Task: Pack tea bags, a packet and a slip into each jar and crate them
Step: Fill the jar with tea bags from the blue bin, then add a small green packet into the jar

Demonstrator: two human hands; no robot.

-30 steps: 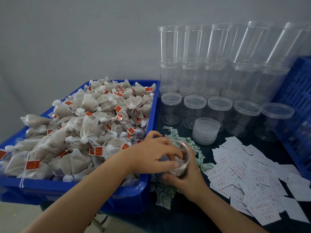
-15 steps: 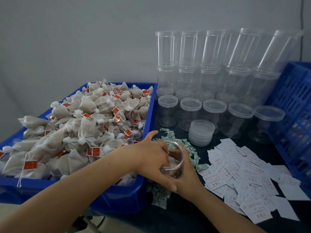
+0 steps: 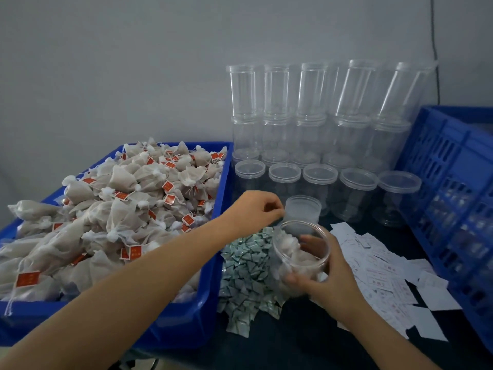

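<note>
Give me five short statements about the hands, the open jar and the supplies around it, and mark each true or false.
1. The right hand grips the open jar. True.
2. The open jar is empty. False: tea bags lie inside it.
3. The left hand is inside the jar. False: it is behind the jar, beside the stack of lids, fingers curled.
4. The green packets lie between the blue bin of tea bags and the white slips. True.
5. The front row of jars stands without lids. False: each has a lid on.
</note>
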